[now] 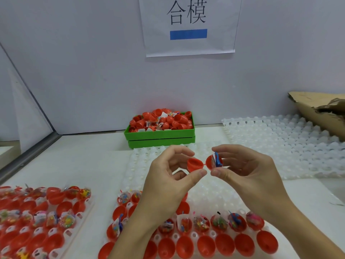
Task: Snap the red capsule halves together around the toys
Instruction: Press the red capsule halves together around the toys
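Head view: hands (205,176) hold 2 capsule halves (205,163) side by side, openings upward.

This looks like a small factory assembly station for toy capsules. Straight beyond the hands, a printed workstation sign (189,25) hangs on a plain partition wall above a green bin (160,136) heaped with red capsules. White moulded trays (280,146) spread under and beside the hands, holding rows of open halves.

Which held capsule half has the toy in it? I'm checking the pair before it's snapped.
The half in the right hand: the filled capsule half shows a blue toy, while the left hand pinches the empty capsule half.
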`<state>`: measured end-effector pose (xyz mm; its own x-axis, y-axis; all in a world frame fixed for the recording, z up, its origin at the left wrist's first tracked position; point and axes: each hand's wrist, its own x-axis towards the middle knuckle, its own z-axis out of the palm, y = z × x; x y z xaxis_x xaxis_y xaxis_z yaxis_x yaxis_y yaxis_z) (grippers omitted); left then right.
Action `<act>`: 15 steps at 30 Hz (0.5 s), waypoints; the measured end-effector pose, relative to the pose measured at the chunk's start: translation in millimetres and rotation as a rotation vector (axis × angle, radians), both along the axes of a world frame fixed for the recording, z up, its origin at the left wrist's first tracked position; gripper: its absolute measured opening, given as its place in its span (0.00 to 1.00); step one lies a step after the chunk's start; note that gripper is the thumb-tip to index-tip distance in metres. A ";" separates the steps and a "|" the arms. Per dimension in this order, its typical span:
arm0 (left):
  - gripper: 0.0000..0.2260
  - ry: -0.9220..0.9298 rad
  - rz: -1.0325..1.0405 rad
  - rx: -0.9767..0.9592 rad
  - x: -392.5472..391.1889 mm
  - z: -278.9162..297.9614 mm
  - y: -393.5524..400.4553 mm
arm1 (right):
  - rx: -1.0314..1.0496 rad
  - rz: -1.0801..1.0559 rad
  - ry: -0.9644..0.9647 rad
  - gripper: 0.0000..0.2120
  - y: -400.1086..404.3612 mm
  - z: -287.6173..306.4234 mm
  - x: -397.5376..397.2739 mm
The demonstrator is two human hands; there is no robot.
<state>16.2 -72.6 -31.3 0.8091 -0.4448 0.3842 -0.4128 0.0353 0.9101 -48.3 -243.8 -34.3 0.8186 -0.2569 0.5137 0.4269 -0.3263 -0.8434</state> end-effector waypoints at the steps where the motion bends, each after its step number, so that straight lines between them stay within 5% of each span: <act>1: 0.13 0.000 0.002 -0.012 0.0 0.5 -0.3 | 0.002 -0.002 -0.005 0.19 0.1 0.3 -0.1; 9: 0.18 0.001 -0.007 -0.086 -1.6 2.3 -2.7 | 0.020 -0.017 -0.031 0.23 -0.3 2.4 -0.7; 15: 0.14 -0.061 0.046 -0.050 -3.5 3.3 -3.7 | -0.362 -0.108 -0.113 0.17 2.2 5.9 -0.6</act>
<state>12.7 -76.3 -28.1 0.8025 -0.3865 0.4546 -0.4699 0.0601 0.8807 -48.9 -241.6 -28.4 0.7302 -0.1238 0.6719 0.4573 -0.6421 -0.6153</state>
